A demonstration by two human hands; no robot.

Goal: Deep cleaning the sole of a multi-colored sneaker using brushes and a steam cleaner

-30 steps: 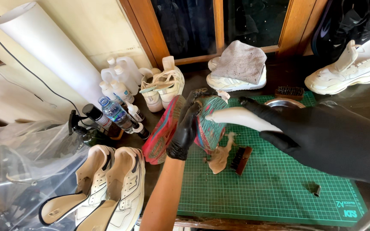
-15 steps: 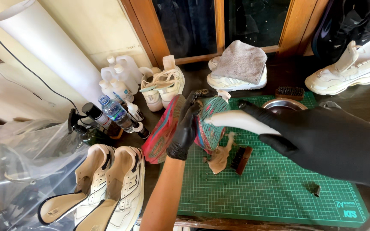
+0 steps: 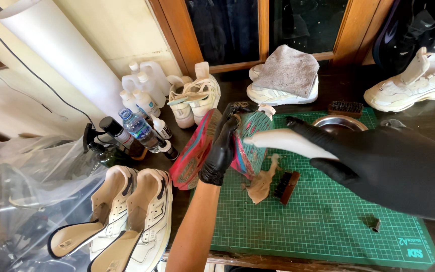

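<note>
Dark counter (image 3: 429,118) under a window, green cutting mat (image 3: 328,211) spread to catch mess. My left hand (image 3: 222,148) grips the pink-and-teal shoe (image 3: 217,146) tilted on edge, exposing its side; my right hand (image 3: 378,166) clasps a white brush handle (image 3: 288,143) against it.

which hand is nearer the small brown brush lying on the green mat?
Left. The left hand grips the pink-soled shoe just up-left of the small brown brush. The right hand, holding a white tool, sits further off to the brush's right.
</note>
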